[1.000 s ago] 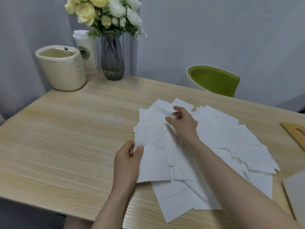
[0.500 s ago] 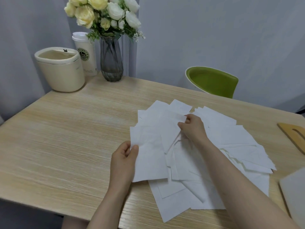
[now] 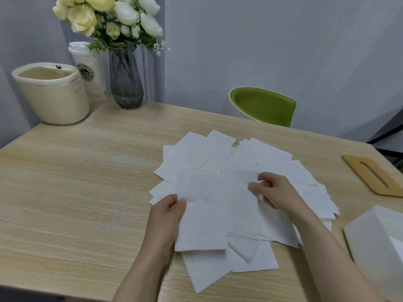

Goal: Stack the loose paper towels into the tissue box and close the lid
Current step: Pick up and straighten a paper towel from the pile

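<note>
Several loose white paper towels [image 3: 272,162] lie spread in a heap on the wooden table [image 3: 76,182]. My left hand [image 3: 166,216] pinches the left edge of one towel [image 3: 200,214], lifted above the heap. My right hand [image 3: 273,192] pinches the right edge of a second towel [image 3: 239,192] that overlaps the first. The white tissue box [image 3: 379,243] stands at the right edge of the view, partly cut off. Its wooden lid [image 3: 375,177] with a slot lies flat on the table, apart from the box, further back on the right.
At the back left corner stand a cream round bin [image 3: 51,94], a paper cup [image 3: 89,70] and a glass vase [image 3: 125,79] of flowers. A green chair [image 3: 263,105] is behind the far table edge. The table's front edge is close to me.
My right hand has pulled back from the far side of the heap, bringing a towel toward me and over the one in my left hand. The view has shifted slightly left.
</note>
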Demonstrator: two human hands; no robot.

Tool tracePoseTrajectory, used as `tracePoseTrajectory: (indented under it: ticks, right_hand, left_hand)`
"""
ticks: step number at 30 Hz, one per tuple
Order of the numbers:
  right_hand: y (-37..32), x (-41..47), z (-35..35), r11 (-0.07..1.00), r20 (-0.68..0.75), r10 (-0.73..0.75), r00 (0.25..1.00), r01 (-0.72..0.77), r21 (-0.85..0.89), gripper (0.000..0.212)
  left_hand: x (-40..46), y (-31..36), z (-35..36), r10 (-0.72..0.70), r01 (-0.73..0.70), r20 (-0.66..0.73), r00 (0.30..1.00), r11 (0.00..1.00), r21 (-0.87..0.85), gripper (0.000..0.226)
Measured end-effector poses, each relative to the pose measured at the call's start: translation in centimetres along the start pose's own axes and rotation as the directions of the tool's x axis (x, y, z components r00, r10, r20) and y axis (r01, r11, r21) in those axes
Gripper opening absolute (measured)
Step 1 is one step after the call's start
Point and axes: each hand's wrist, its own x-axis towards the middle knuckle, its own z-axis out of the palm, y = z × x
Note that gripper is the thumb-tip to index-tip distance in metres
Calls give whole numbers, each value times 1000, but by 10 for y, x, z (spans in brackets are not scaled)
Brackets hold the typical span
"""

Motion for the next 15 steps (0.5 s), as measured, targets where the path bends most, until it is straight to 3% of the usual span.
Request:
tracePoseTrajectory:
  ticks: [4, 11, 15]
  right_hand:
    - [10, -20, 7, 994, -108, 45, 993, -33, 108, 6]
    - [20, -41, 19, 1000, -245, 16, 969, -12, 20, 15]
    - [17, -44, 8, 980, -289, 65, 955, -6, 201, 11]
  left_hand:
    - [2, -3, 4, 17, -15, -17, 1000, 996, 88, 17]
    - [3, -4, 0, 10, -10, 3, 1000, 992, 128, 20]
    - [4, -3, -2, -15, 11, 31, 999, 993, 117, 23]
